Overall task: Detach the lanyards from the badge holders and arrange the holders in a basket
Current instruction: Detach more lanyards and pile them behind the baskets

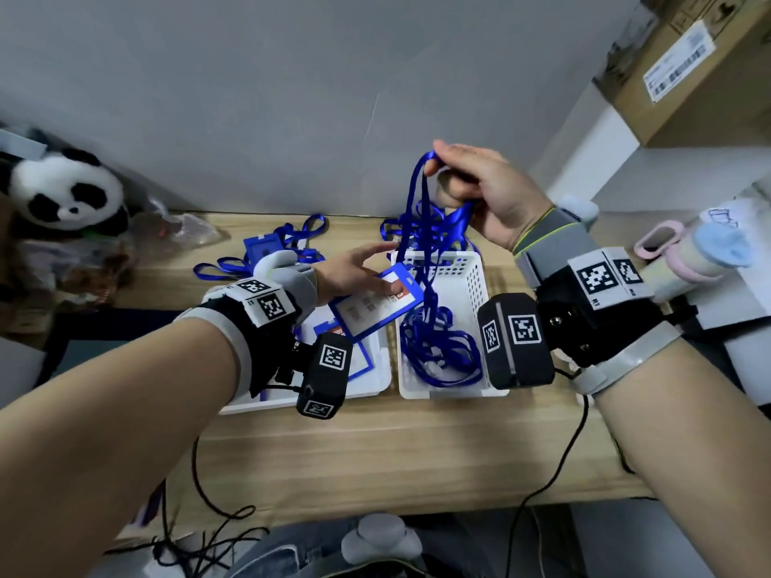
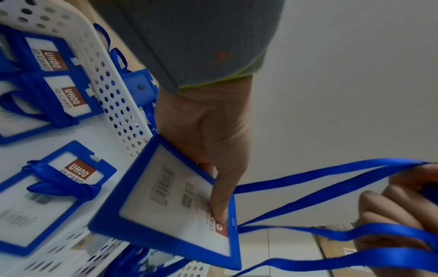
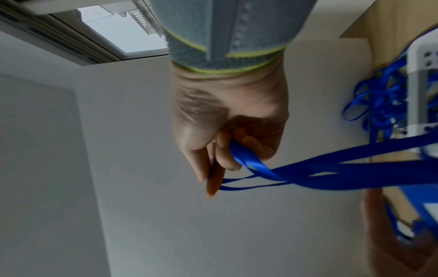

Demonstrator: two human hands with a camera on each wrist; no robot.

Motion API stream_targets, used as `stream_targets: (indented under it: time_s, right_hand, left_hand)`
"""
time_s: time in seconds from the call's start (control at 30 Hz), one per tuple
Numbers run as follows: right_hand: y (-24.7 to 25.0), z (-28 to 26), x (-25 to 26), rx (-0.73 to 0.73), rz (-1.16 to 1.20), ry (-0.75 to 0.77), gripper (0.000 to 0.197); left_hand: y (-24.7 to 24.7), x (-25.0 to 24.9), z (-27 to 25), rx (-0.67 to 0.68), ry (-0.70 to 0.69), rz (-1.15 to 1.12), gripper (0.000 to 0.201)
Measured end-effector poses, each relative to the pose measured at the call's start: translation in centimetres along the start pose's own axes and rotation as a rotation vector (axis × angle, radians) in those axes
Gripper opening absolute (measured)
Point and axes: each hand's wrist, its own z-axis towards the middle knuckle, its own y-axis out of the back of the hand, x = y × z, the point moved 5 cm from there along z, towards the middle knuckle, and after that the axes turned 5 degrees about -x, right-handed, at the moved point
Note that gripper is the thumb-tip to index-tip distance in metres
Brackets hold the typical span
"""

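Right hand [image 1: 484, 189] is up high against the grey wall [image 1: 250, 98], fingers curled around the blue ribbon lanyard [image 1: 425, 227], whose strands drop straight into the white perforated plastic basket [image 1: 473, 281] full of loose blue lanyards [image 1: 438, 352]. Left hand [image 1: 354, 271] pinches the blue-framed clear badge holder [image 1: 377, 304], thumb on its face, just above the gap between the two baskets. The second white basket [image 2: 113, 90] on the left holds more blue badge holders [image 2: 59, 178], each card reading "UHOO ID CARD". Further tangled lanyards and a holder [image 1: 267, 248] lie behind on the light wooden desk [image 1: 375, 452]. A plush panda [image 1: 66, 189] sits far left, and a labelled cardboard box [image 1: 701, 64] on the shelf upper right.
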Motion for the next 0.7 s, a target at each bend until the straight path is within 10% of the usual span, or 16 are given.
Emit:
stream_targets:
  time_s: [0.47,0.7]
  right_hand:
    - [-0.8,-2.1,5.6,0.041,0.258,0.161,0.046]
    - [-0.4,-2.6,5.6,0.034,0.302,0.131,0.049]
  left_hand:
    - [0.5,-0.9,-1.8,0.016,-0.079,0.155,0.020]
    - [0.7,-1.0,-1.7,-0.034,-0.131,0.182,0.048]
